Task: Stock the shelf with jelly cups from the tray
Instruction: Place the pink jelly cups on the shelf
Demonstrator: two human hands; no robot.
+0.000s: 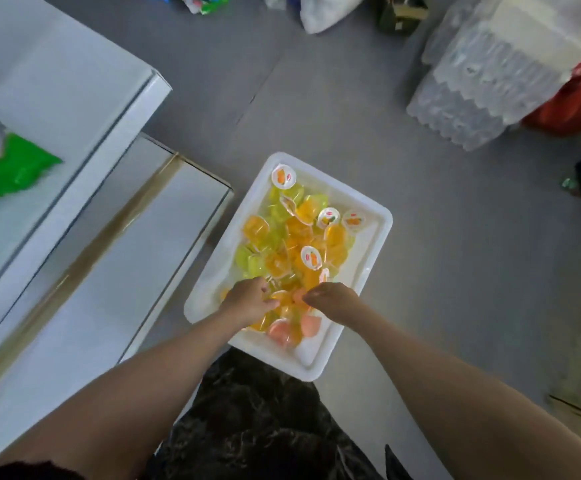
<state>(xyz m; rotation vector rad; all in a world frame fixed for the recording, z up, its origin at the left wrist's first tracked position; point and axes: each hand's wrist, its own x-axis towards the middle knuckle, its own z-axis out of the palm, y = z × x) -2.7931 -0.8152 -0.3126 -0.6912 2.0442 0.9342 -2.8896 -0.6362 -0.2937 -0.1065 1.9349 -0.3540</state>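
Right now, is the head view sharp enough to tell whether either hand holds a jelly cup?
Head view: soft overall; motion smear on the shelf and green packet at left; the white tray looks overexposed; left hand and right hand sit among the jelly cups, fingers too blurred to confirm a grip.

Left forearm (136,372) and right forearm (438,372) bare, stretched forward and down, converging toward centre. Left hand (249,299) palm down, knuckles up, fingers curled under. Right hand (334,301) just beside it, not touching, palm down, fingers curled toward left. Fingertips blurred; grip possibly closed, could not confirm. Wrists roughly straight.
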